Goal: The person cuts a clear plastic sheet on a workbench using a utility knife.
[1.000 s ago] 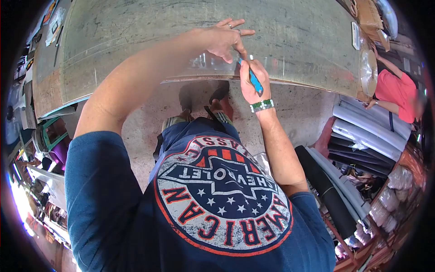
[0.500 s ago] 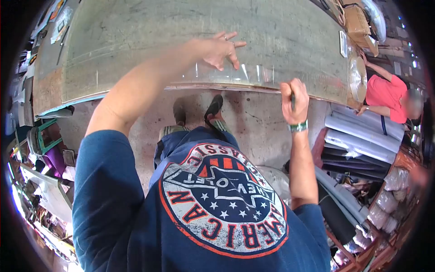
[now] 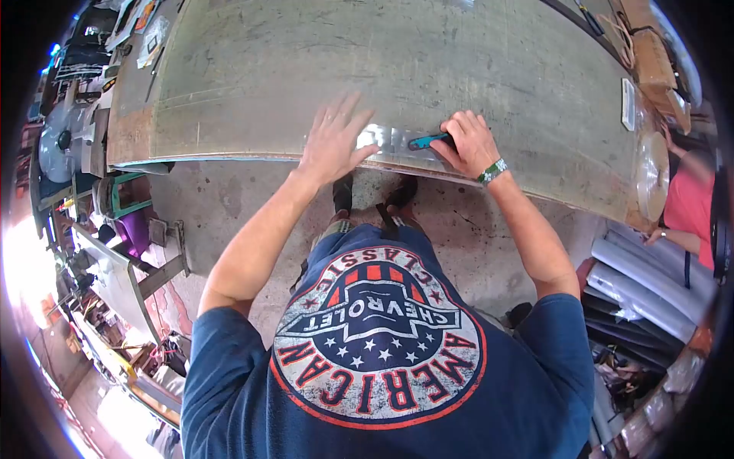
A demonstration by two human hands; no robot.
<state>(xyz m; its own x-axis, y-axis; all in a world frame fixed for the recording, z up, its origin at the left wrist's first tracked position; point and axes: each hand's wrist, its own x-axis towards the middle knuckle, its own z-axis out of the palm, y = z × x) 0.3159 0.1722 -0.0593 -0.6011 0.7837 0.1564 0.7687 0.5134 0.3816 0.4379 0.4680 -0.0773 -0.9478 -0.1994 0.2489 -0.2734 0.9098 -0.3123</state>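
A wide grey-green table (image 3: 306,69) stands in front of me. Clear, shiny sheet material (image 3: 390,139) lies near its front edge, between my hands; its outline is hard to make out. My left hand (image 3: 336,138) is spread with fingers apart over the table edge, left of the shine, slightly blurred and holding nothing. In my right hand (image 3: 468,141), wrapped by the fingers, is a teal and black tool (image 3: 428,141), perhaps a cutter, which points left just above the table. A patterned band circles my right wrist.
A person in a red shirt (image 3: 688,203) stands at the right, beside a clear roll (image 3: 652,177) on the table's end. Wrapped rolls (image 3: 642,279) lie below. A cardboard box (image 3: 650,57) is at the back right, and a teal frame (image 3: 126,195) at the left.
My left hand has drawn back toward the table edge and turned palm down. My right hand has moved up onto the table, and the teal tool now shows plainly. The view has shifted.
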